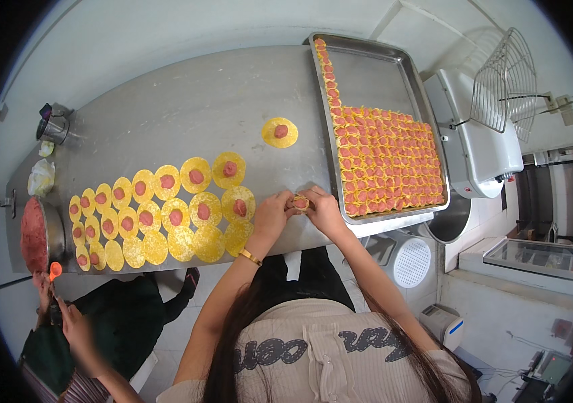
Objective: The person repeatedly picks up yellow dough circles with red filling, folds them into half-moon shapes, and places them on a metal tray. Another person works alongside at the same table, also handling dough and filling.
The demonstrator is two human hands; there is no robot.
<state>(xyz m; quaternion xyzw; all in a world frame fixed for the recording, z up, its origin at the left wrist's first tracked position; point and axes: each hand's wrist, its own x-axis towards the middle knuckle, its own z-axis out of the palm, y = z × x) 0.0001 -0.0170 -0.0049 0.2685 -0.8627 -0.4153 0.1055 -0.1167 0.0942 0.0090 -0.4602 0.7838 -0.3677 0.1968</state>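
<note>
Grey metal table (185,101) spreads ahead of the grip. Left hand (274,211) and right hand (324,211) pinch one little dumpling (300,203) between them — shaping it, I think. Next probably calls for a soft squeeze — then a spot in the tray (370,77), just right of the grip.

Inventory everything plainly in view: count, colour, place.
table: one, grey, centre
filled wrappers: about 19, yellow-pink, on table
bare wrappers: six, yellow, nearest row
tray: one, silver, table's right
dumplings: many, yellow-pink, in tray
pot: one, silver, pink filling, far left
spoon: one, orange, beside pot
appliance: one, white, right
stool: one, white, person's right
co-worker: one, dark-green clothing, lower left
held dumpling: one, yellow-pink, between both hands
left hand, right hand: one each, bare, table's near edge
</note>
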